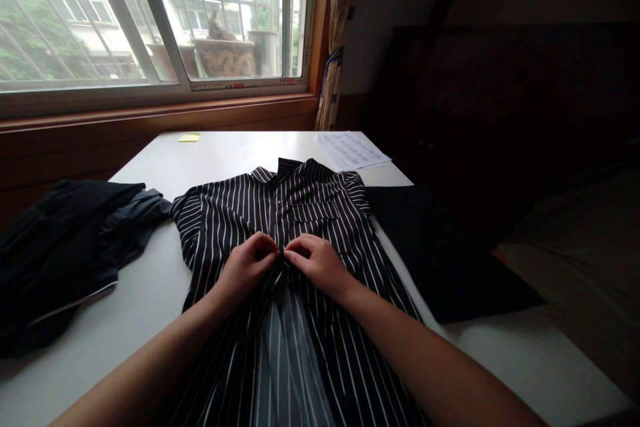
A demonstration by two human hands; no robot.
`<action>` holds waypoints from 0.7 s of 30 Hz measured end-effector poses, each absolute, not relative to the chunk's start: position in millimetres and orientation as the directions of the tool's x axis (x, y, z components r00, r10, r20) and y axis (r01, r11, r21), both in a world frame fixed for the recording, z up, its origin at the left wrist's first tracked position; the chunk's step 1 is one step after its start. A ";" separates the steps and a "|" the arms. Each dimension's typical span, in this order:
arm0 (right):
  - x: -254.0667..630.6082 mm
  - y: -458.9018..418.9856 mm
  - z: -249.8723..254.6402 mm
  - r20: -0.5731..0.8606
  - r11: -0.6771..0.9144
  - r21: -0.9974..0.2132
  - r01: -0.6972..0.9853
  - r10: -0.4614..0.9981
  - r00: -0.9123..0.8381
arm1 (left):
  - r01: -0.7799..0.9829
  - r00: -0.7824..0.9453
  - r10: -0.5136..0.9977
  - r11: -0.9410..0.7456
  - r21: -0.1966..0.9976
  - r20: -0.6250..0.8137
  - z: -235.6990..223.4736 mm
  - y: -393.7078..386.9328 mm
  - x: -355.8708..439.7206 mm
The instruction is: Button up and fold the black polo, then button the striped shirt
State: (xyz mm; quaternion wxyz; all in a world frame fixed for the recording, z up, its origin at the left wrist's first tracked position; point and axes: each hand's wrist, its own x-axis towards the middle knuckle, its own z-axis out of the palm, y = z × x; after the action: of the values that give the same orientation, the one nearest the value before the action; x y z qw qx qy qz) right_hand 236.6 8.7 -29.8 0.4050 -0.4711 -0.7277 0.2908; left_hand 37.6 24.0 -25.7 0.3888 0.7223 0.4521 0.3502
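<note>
A black shirt with white stripes (235, 203) lies face up on the white table (145, 170), its collar toward the window. Above my hands its front is closed, with a small button showing; below them the two edges spread apart and the greyer inner side shows. My left hand (250, 258) pinches the left front edge at mid-chest. Facing it, my right hand (316, 263) pinches the right front edge, the fingertips of both hands almost meeting. Whether a button sits between the fingers is too small to tell.
Dark crumpled clothing (75, 240) lies at the table's left. A flat black cloth (440, 253) extends beyond the right edge. Printed sheets (350, 150) and a yellow sticky note (189, 137) rest at the far end, below a barred window (225, 13) and a curtain (340, 40).
</note>
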 end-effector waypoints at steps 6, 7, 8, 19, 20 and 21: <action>238.8 10.0 -29.0 0.307 0.370 -0.832 0.413 0.927 -0.213 | 0.391 0.365 0.919 -0.297 0.871 0.150 -27.2 22.9 37.2; 239.0 10.2 -28.9 0.306 0.368 -0.834 0.411 0.928 -0.211 | 0.389 0.368 0.917 -0.300 0.871 0.152 -27.3 22.8 37.1; 239.1 10.4 -28.7 0.304 0.366 -0.836 0.408 0.929 -0.211 | 0.388 0.371 0.916 -0.304 0.870 0.154 -27.1 22.7 37.0; 240.1 10.9 -28.9 0.272 0.333 -0.862 0.381 0.940 -0.206 | 0.432 0.420 0.887 -0.381 0.818 0.192 -18.3 20.8 38.8; 240.2 11.0 -28.9 0.272 0.334 -0.863 0.378 0.939 -0.209 | 0.435 0.422 0.885 -0.386 0.813 0.195 -19.3 21.3 38.7; 240.3 11.1 -28.8 0.274 0.336 -0.864 0.374 0.938 -0.211 | 0.437 0.422 0.884 -0.392 0.810 0.200 -20.4 21.9 38.5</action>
State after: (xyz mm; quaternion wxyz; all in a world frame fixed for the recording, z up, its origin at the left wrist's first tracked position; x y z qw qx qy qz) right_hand 240.3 11.1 -28.8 0.4195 -0.4676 -0.7015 0.3366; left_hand 38.5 21.9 -20.4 0.3457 0.7690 0.4296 0.3233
